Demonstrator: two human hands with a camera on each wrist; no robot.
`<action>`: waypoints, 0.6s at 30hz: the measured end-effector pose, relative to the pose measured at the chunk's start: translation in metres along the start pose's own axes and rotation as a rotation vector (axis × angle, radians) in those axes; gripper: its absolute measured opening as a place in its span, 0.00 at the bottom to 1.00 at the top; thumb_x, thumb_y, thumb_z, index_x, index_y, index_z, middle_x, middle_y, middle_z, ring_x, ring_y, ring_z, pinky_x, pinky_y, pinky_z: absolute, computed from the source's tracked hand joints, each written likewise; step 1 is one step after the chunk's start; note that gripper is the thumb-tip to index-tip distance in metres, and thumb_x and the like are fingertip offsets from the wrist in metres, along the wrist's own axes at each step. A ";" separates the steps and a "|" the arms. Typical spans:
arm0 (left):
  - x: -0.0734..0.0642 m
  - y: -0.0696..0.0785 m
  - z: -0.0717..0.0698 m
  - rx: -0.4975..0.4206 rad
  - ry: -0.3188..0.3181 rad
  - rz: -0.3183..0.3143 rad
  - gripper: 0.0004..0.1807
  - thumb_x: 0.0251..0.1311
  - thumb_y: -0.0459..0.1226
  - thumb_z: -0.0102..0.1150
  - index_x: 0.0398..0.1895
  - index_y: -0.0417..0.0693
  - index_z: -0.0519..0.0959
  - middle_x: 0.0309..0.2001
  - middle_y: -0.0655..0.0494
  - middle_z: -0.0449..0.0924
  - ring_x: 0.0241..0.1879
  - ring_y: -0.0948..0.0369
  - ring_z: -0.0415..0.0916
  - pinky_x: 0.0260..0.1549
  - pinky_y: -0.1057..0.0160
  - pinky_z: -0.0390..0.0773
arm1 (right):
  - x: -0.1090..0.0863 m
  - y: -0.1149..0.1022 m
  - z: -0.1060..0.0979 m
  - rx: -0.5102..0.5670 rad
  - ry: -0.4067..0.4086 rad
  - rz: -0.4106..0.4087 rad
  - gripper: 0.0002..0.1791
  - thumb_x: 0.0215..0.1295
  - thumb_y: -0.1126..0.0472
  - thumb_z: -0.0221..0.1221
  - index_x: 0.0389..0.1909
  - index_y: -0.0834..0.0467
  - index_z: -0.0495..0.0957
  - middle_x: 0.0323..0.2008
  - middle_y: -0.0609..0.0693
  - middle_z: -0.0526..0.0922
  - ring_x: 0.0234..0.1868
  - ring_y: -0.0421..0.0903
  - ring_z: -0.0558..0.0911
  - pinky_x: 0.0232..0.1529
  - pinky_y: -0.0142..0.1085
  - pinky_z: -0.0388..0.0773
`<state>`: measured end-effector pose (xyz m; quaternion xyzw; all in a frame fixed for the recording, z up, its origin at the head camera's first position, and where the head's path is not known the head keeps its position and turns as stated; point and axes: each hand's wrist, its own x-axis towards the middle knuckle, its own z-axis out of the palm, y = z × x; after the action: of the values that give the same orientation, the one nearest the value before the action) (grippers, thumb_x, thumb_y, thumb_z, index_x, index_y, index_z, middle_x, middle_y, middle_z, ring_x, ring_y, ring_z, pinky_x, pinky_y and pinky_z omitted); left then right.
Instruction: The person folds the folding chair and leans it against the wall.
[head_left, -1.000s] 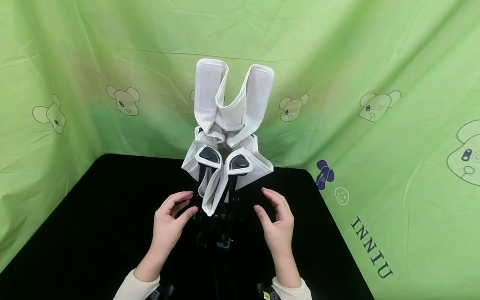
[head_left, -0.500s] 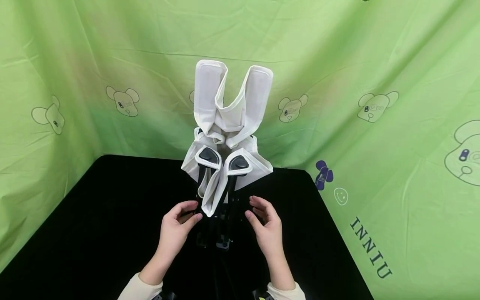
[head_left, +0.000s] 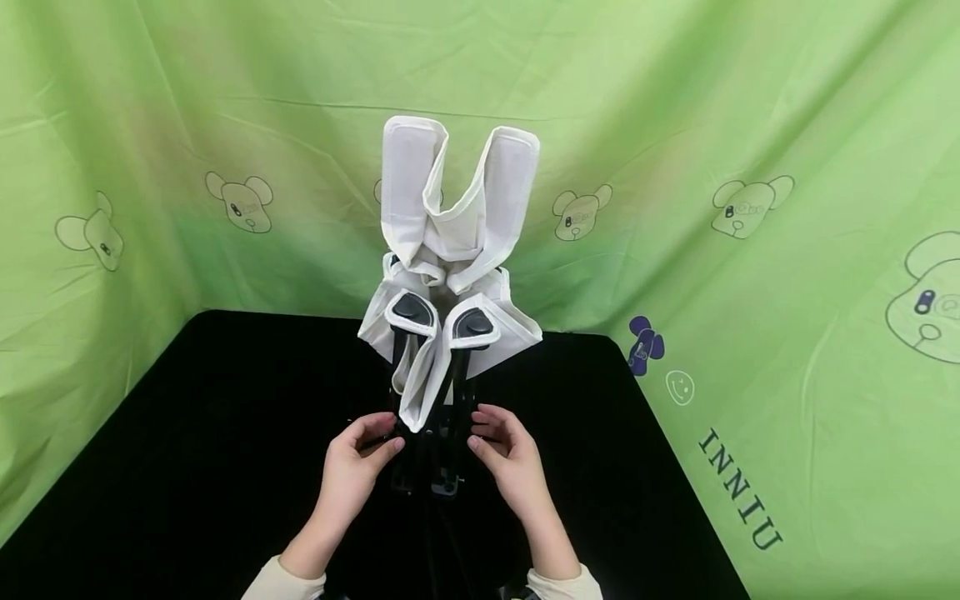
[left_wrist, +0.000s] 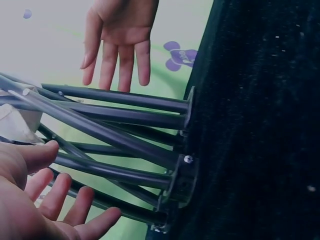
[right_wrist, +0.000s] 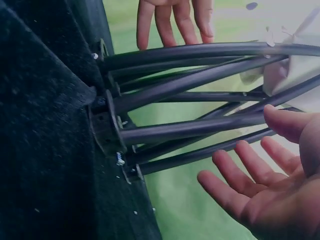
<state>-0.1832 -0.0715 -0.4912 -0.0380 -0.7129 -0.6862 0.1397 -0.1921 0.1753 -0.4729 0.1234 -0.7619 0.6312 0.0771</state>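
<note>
Centrally: upright folded frame of black tubes and white fabric (head_left: pixel 427 367) | black cloth-covered table (head_left: pixel 247 442) beneath | bare left hand (head_left: pixel 351 467) at its 7 o'clock, bare right hand (head_left: pixel 516 467) at 5 o'clock, fingers loosely curved, wide, contact unclear | green printed curtain (head_left: pixel 645 142) at 12 o'clock

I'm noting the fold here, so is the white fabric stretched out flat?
No, in the head view the white fabric is bunched in folds at the upper ends of the black tubes.

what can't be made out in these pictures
Head view: one bear print, mostly hidden behind the white fabric.
Left wrist view: part of the white fabric, cut by the left edge.
Right wrist view: upper ends of some black tubes, cut by the right edge.
</note>
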 end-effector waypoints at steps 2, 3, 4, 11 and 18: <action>0.000 -0.003 0.000 0.004 -0.015 -0.012 0.20 0.55 0.29 0.75 0.52 0.42 0.84 0.52 0.45 0.86 0.53 0.51 0.83 0.48 0.67 0.85 | 0.000 0.002 0.003 -0.004 -0.009 0.016 0.25 0.67 0.66 0.67 0.64 0.55 0.76 0.57 0.53 0.84 0.58 0.62 0.81 0.54 0.32 0.83; 0.000 -0.004 0.001 0.005 -0.024 -0.017 0.20 0.56 0.30 0.75 0.53 0.42 0.84 0.52 0.46 0.86 0.53 0.51 0.83 0.47 0.69 0.85 | 0.000 0.003 0.004 -0.008 -0.012 0.024 0.25 0.67 0.66 0.67 0.63 0.54 0.76 0.57 0.52 0.84 0.57 0.61 0.82 0.53 0.32 0.83; 0.000 -0.006 0.001 0.010 -0.034 -0.022 0.20 0.56 0.30 0.75 0.53 0.43 0.84 0.52 0.47 0.86 0.53 0.51 0.83 0.47 0.69 0.85 | 0.000 0.003 0.006 -0.014 -0.013 0.031 0.24 0.66 0.67 0.67 0.63 0.52 0.77 0.56 0.52 0.84 0.56 0.58 0.83 0.53 0.32 0.83; 0.000 -0.013 0.004 0.078 -0.062 -0.023 0.19 0.60 0.32 0.72 0.56 0.48 0.84 0.52 0.53 0.86 0.51 0.56 0.85 0.48 0.67 0.83 | 0.000 0.009 0.013 -0.073 -0.029 0.030 0.22 0.66 0.68 0.66 0.60 0.51 0.78 0.52 0.51 0.84 0.50 0.51 0.85 0.49 0.33 0.84; 0.005 -0.018 0.010 0.095 -0.060 0.003 0.21 0.60 0.28 0.70 0.58 0.41 0.82 0.52 0.48 0.86 0.50 0.53 0.85 0.48 0.67 0.83 | 0.003 0.012 0.019 -0.080 -0.026 0.007 0.24 0.64 0.73 0.66 0.59 0.54 0.77 0.49 0.54 0.85 0.48 0.52 0.86 0.46 0.33 0.85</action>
<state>-0.1937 -0.0629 -0.5079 -0.0532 -0.7485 -0.6498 0.1210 -0.1977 0.1580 -0.4871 0.1259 -0.7878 0.5989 0.0698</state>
